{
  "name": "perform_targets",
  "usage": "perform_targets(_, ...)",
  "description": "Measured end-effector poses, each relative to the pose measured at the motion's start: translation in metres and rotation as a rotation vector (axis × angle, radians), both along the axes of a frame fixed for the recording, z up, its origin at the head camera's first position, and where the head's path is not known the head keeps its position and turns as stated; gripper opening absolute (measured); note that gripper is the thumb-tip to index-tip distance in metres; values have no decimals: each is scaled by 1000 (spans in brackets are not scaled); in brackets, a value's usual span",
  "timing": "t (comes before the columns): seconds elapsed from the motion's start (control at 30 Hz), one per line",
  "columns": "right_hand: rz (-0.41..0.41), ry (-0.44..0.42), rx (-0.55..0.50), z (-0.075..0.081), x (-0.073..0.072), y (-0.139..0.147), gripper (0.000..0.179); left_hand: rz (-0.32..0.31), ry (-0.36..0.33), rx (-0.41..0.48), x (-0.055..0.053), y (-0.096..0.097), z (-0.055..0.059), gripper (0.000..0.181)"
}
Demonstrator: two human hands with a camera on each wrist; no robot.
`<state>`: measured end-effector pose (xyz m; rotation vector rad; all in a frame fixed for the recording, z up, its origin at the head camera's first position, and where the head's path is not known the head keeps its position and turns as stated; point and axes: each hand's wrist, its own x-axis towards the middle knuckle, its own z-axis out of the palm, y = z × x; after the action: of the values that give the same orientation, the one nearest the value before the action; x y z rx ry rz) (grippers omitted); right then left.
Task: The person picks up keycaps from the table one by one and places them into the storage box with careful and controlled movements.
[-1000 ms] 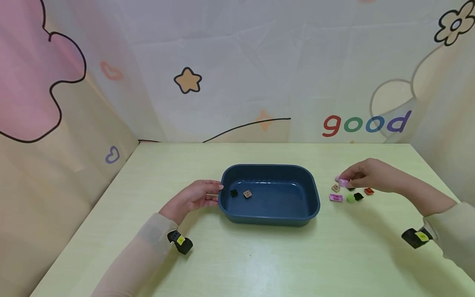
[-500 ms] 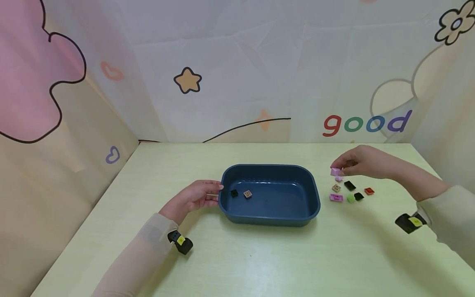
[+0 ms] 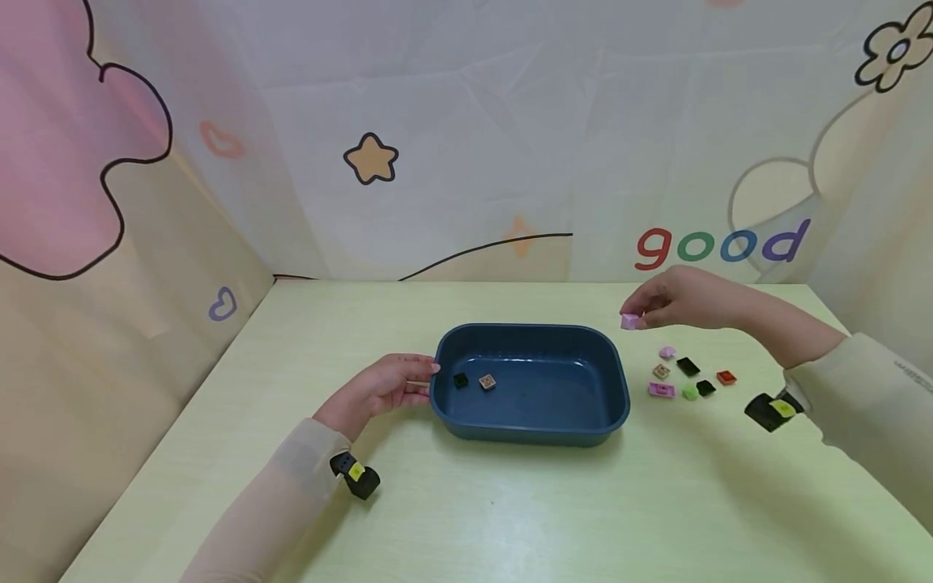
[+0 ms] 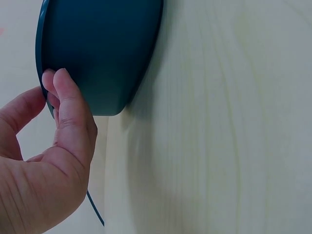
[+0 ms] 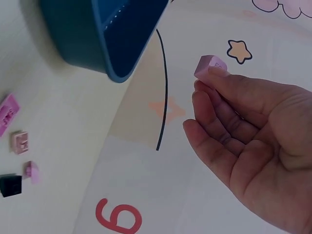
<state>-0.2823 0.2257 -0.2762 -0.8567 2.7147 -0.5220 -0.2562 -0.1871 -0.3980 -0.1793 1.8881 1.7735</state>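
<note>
In the head view, my left hand [image 3: 389, 385] holds the left rim of a dark blue plastic tub [image 3: 528, 433]. The left wrist view has its fingers [image 4: 73, 112] against the tub's outer wall. Above the table, beyond the tub's right back corner, my right hand [image 3: 685, 300] pinches a pink keycap [image 5: 207, 66] between thumb and fingertips; it bears small lettering. Inside the tub lie a black keycap [image 3: 461, 380] and a beige keycap [image 3: 487, 381].
Right of the tub, several small keycaps are scattered: a magenta one [image 3: 662, 390], a beige one [image 3: 661, 371], a light pink one [image 3: 666, 352], black ones [image 3: 688, 367], a green one [image 3: 690, 392] and a red one [image 3: 726, 377]. A printed curtain [image 3: 466, 186] stands behind the table.
My right hand has lifted the pink keycap from the scattered group and carried it up and left towards the tub. The left hand and tub have stayed in place.
</note>
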Motion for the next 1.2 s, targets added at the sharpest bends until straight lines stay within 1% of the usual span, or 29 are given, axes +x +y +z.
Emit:
perform_targets(0.13,34,30,8,5,-5,-11,24,8,-2,-11,0,0,1,41)
perform_targets(0.33,44,8,-21,8,-10,-25,24,3,-3,-8,0,0,1,40)
perform_targets(0.47,86,-7,-36,8,-14,-37,25,-4,3,-6,0,0,1,40)
perform_targets(0.67,100,-16,-29,8,-18,-54,26,4,2,3,1,1,1,38)
perform_targets(0.77,104,-21,-32,6,-21,-61,26,8,3,11,1,1,1,37)
perform_targets(1.0,135,-56,-83,-3,-23,-76,25,16,4,29,1,1,-1,36)
perform_targets(1.2,146,-75,-78,-12,-27,-88,25,18,-1,45,2,1,1,35)
